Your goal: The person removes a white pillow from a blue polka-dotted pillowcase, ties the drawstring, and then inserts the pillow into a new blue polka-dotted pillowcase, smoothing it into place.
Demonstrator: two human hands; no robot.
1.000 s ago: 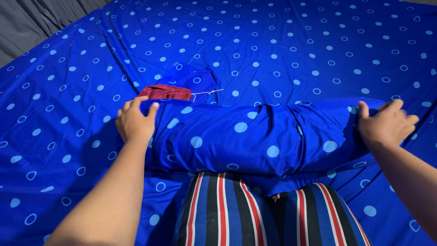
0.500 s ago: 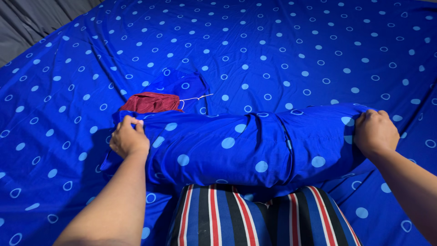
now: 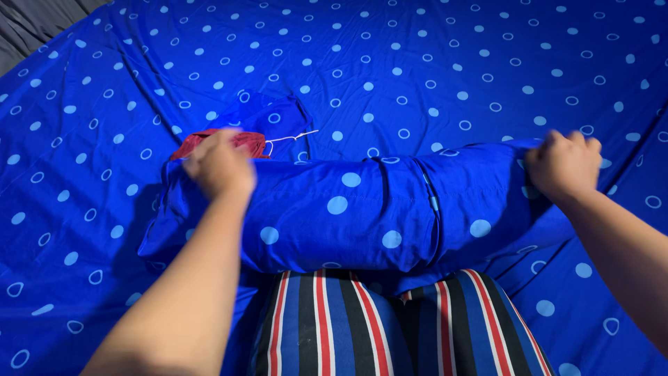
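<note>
A long pillow in a blue cover with pale dots (image 3: pixel 348 209) lies across a bed in front of me. My left hand (image 3: pixel 221 167) is blurred and closed on the cover's loose cloth at the pillow's left end. My right hand (image 3: pixel 565 166) is clenched on the cover at the right end. The dark red pillow end (image 3: pixel 243 141) shows just beyond my left hand, with a thin white thread beside it.
The bed is spread with a blue sheet with pale rings (image 3: pixel 417 69). My legs in striped blue, red, white and black cloth (image 3: pixel 390 327) are at the bottom. Grey fabric (image 3: pixel 28 21) shows at the top left corner.
Both hands went from resting flat with spread fingers to gripping the cover. The left hand then moved up and right, drawing blue cloth over the red end, and more loose cover hangs at the left.
</note>
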